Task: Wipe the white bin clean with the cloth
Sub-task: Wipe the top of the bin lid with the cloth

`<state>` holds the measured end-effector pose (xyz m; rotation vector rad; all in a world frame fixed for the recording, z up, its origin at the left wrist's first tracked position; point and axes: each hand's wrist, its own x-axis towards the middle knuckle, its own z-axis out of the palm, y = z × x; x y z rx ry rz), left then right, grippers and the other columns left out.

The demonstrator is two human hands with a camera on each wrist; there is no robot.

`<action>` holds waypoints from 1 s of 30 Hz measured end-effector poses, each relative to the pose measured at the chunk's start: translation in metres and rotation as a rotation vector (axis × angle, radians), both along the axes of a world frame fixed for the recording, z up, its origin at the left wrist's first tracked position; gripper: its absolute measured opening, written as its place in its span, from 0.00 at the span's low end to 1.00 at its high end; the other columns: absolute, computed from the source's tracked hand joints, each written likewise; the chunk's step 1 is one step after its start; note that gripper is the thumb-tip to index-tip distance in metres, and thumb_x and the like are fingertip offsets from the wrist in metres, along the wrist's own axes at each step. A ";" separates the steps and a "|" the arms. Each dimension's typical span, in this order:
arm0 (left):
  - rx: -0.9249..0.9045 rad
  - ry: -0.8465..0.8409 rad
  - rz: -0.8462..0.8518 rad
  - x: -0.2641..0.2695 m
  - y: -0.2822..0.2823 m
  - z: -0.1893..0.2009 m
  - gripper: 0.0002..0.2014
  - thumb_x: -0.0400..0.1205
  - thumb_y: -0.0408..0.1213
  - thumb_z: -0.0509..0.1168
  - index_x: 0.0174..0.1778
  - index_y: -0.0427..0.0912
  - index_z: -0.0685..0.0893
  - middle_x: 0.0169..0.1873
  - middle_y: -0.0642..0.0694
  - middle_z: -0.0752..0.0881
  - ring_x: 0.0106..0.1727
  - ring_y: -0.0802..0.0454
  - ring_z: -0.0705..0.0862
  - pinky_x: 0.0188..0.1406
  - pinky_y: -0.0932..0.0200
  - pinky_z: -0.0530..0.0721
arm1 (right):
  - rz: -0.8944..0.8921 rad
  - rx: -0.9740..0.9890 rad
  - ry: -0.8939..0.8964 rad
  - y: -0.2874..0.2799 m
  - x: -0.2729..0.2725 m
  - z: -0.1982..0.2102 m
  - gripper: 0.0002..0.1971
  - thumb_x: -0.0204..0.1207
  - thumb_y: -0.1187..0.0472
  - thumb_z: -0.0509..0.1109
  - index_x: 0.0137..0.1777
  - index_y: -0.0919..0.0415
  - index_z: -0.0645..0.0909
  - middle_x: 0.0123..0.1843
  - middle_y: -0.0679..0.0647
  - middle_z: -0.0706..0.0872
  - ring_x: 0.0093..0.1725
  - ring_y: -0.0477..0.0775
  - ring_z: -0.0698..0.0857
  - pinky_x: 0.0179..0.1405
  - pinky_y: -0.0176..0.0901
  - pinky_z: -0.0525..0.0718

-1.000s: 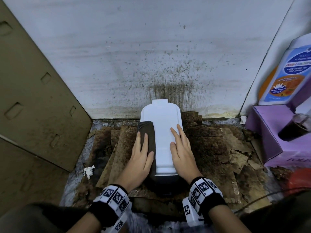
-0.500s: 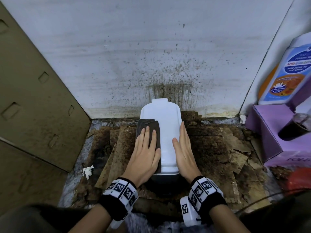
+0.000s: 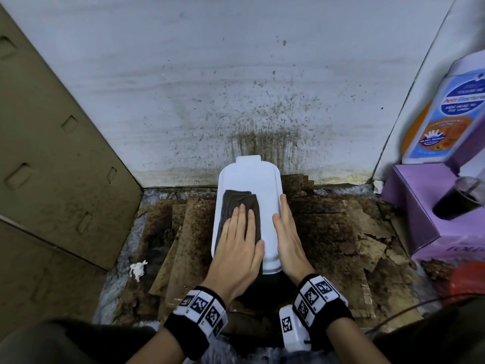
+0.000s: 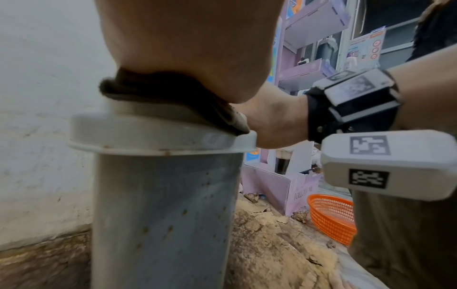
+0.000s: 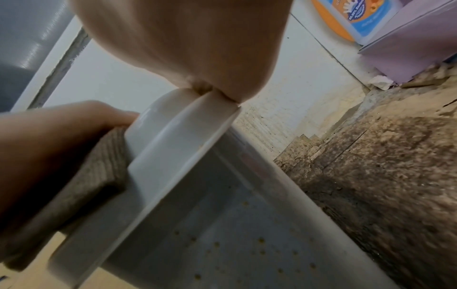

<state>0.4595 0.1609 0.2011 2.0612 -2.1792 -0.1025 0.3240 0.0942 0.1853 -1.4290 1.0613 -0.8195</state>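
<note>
The white bin (image 3: 258, 179) stands against the stained wall, its lid (image 4: 138, 133) flat on top and its speckled grey side (image 5: 247, 234) below. A folded dark brown cloth (image 3: 236, 203) lies on the left half of the lid. My left hand (image 3: 240, 245) presses flat on the cloth with straight fingers. My right hand (image 3: 287, 240) lies flat along the lid's right edge, fingers straight, holding nothing. The cloth (image 4: 158, 91) shows squeezed under the palm in the left wrist view.
Dirty, torn cardboard sheets (image 3: 328, 232) cover the floor around the bin. A brown panel (image 3: 52, 153) leans on the left. A purple box (image 3: 430, 214) with a dark drink cup (image 3: 459, 200) sits at the right, and an orange basket (image 4: 331, 217) lies beside it. A white paper scrap (image 3: 137, 269) lies left.
My left hand has slid the cloth from the lid's left edge rightward onto its top. My right hand has shifted from the lid's top to its right edge.
</note>
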 end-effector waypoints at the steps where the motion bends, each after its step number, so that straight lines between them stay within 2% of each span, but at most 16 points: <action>1: -0.012 -0.014 -0.010 -0.003 0.000 -0.001 0.33 0.91 0.49 0.38 0.90 0.33 0.51 0.90 0.34 0.49 0.91 0.42 0.48 0.88 0.48 0.45 | 0.002 -0.002 -0.002 0.000 -0.001 0.000 0.30 0.90 0.44 0.49 0.89 0.40 0.42 0.88 0.29 0.44 0.82 0.21 0.45 0.83 0.32 0.45; 3: -0.023 -0.036 -0.025 -0.006 -0.001 -0.001 0.32 0.92 0.48 0.41 0.89 0.31 0.55 0.89 0.33 0.54 0.91 0.40 0.53 0.88 0.46 0.53 | 0.008 -0.009 -0.015 0.000 -0.002 -0.001 0.31 0.90 0.43 0.49 0.89 0.41 0.43 0.88 0.29 0.44 0.83 0.23 0.46 0.83 0.33 0.46; 5: -0.007 -0.032 -0.048 -0.008 -0.004 -0.001 0.32 0.92 0.48 0.42 0.89 0.31 0.54 0.89 0.33 0.53 0.91 0.40 0.53 0.89 0.44 0.55 | 0.007 0.002 -0.046 0.000 -0.001 -0.001 0.31 0.90 0.43 0.49 0.89 0.40 0.44 0.88 0.29 0.45 0.83 0.22 0.47 0.84 0.34 0.47; 9: 0.049 -0.007 -0.098 -0.012 -0.013 0.004 0.34 0.91 0.50 0.35 0.90 0.34 0.46 0.90 0.36 0.44 0.92 0.44 0.42 0.90 0.45 0.49 | -0.024 0.049 -0.124 0.000 0.000 0.001 0.33 0.86 0.36 0.49 0.89 0.39 0.46 0.88 0.28 0.48 0.82 0.21 0.50 0.85 0.36 0.49; 12: 0.090 0.037 -0.109 -0.009 -0.019 0.008 0.35 0.88 0.53 0.30 0.91 0.38 0.40 0.90 0.41 0.37 0.91 0.49 0.36 0.90 0.51 0.42 | -0.017 0.068 -0.130 0.000 -0.001 0.002 0.34 0.86 0.35 0.49 0.89 0.39 0.46 0.88 0.29 0.48 0.83 0.22 0.50 0.87 0.38 0.49; 14: 0.087 0.026 -0.103 -0.002 -0.019 0.008 0.35 0.88 0.54 0.30 0.91 0.42 0.40 0.90 0.45 0.37 0.91 0.52 0.36 0.90 0.51 0.41 | -0.004 0.069 -0.103 0.001 -0.001 0.002 0.34 0.85 0.34 0.49 0.89 0.38 0.46 0.88 0.28 0.48 0.84 0.24 0.50 0.87 0.39 0.49; 16: 0.061 -0.039 -0.092 0.006 -0.018 0.007 0.33 0.89 0.54 0.32 0.92 0.46 0.42 0.91 0.47 0.40 0.91 0.52 0.39 0.91 0.48 0.44 | 0.004 0.060 -0.050 0.002 0.001 0.003 0.30 0.89 0.38 0.48 0.89 0.37 0.45 0.88 0.29 0.47 0.85 0.27 0.48 0.88 0.41 0.48; 19: 0.067 -0.046 -0.083 0.014 -0.019 0.006 0.32 0.89 0.55 0.34 0.92 0.52 0.42 0.91 0.52 0.41 0.91 0.55 0.40 0.90 0.46 0.45 | 0.006 0.045 0.027 0.002 0.002 0.006 0.29 0.91 0.42 0.47 0.89 0.39 0.44 0.89 0.31 0.45 0.86 0.29 0.46 0.89 0.44 0.46; 22: 0.080 0.005 -0.110 0.019 -0.022 0.005 0.33 0.88 0.59 0.32 0.91 0.55 0.38 0.90 0.54 0.37 0.90 0.57 0.34 0.90 0.48 0.43 | 0.024 0.022 0.079 0.002 0.001 0.010 0.29 0.91 0.44 0.48 0.89 0.41 0.43 0.89 0.32 0.43 0.86 0.29 0.44 0.89 0.43 0.45; 25: 0.076 0.056 -0.100 0.024 -0.020 0.007 0.35 0.88 0.60 0.32 0.91 0.53 0.38 0.90 0.51 0.34 0.90 0.54 0.31 0.90 0.51 0.39 | 0.045 0.006 0.120 0.002 0.000 0.013 0.30 0.92 0.46 0.49 0.89 0.41 0.42 0.89 0.32 0.42 0.86 0.30 0.43 0.85 0.36 0.45; 27: 0.073 0.124 -0.074 0.028 -0.018 0.009 0.33 0.91 0.58 0.36 0.91 0.50 0.39 0.89 0.51 0.33 0.89 0.54 0.30 0.88 0.57 0.35 | 0.053 -0.011 0.145 0.002 0.000 0.015 0.31 0.92 0.47 0.51 0.89 0.41 0.41 0.89 0.33 0.42 0.86 0.31 0.43 0.82 0.34 0.45; 30: 0.052 0.323 -0.089 0.033 -0.018 0.009 0.30 0.95 0.48 0.46 0.91 0.46 0.43 0.89 0.55 0.36 0.87 0.67 0.30 0.85 0.67 0.35 | 0.046 -0.046 0.223 0.001 0.002 0.016 0.31 0.91 0.47 0.52 0.90 0.45 0.43 0.90 0.36 0.44 0.87 0.33 0.44 0.81 0.32 0.44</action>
